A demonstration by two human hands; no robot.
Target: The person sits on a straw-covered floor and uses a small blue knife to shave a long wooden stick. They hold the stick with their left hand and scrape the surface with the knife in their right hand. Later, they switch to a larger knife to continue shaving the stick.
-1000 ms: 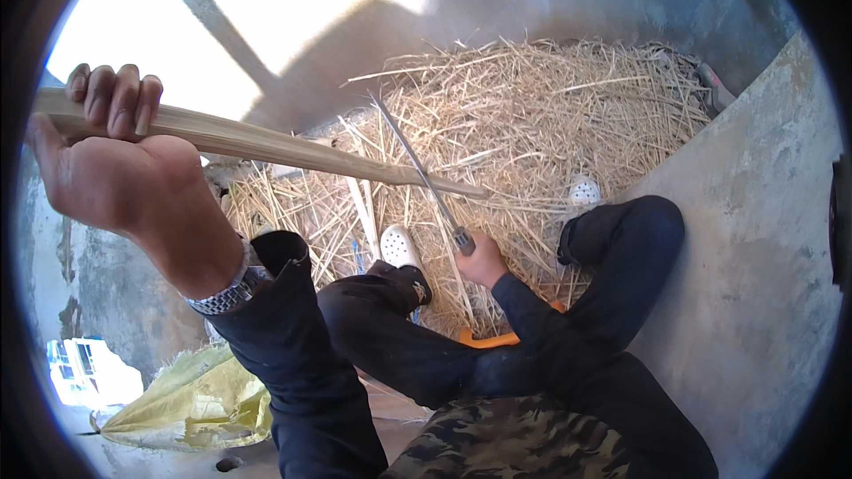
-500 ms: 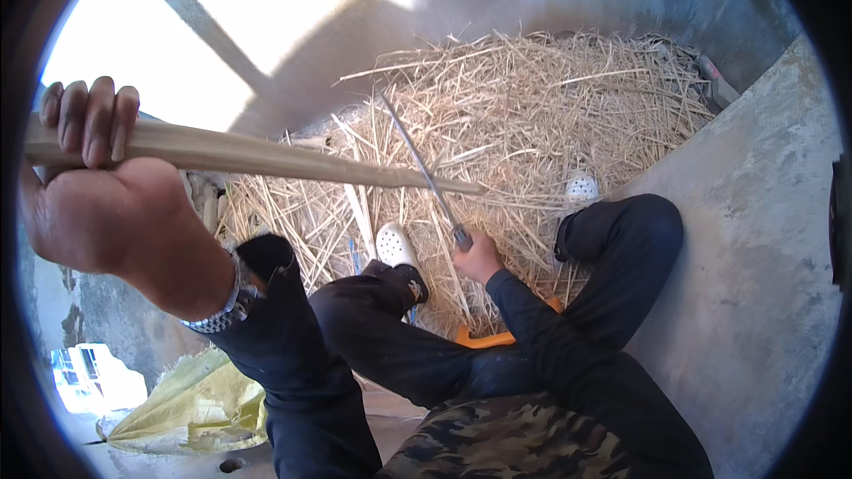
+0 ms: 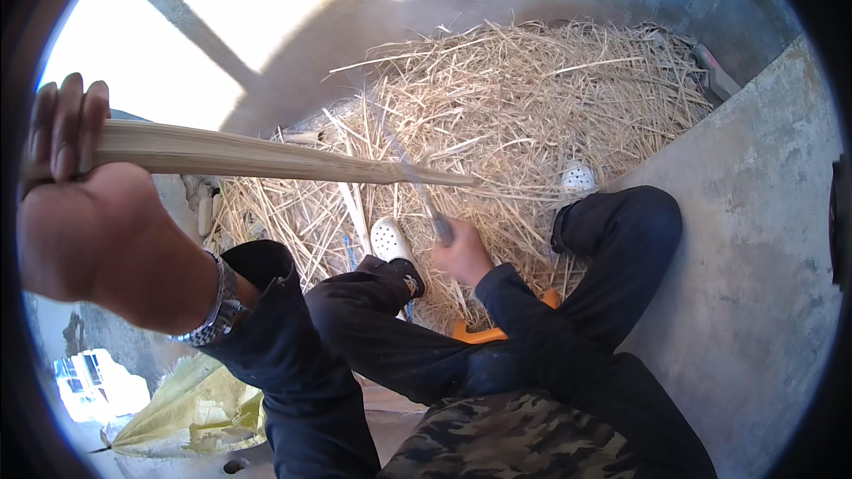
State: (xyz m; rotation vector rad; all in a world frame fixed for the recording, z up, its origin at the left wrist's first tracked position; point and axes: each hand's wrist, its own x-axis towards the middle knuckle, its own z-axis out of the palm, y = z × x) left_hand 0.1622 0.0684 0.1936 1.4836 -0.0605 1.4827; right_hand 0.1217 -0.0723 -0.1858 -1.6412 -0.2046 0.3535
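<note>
A pale yellow woven sack lies crumpled below the left fingers, past the wrist; whatever it may hold is hidden. The person's left hand, with a silver metal watch on the wrist, has its fingers wrapped over a long, pale wooden pole, grasping it near its thicker end. The pole runs rightward from those fingers, tapering to a tip above the right fingers. The right hand is clenched around the grey handle of a long, narrow-bladed knife. Its blade slants up and left from the fingers and crosses the pole near the thin end; blur hides whether they touch. Beyond the right fingers spreads a heap of dry, straw-coloured strips. A white perforated clog is just left of those fingers, and a curved orange object is below them.

Compared with half a second ago, the left hand sits farther left and slightly lower in view, the right hand slightly farther left, and the blade, crisp then, is smeared.
</note>
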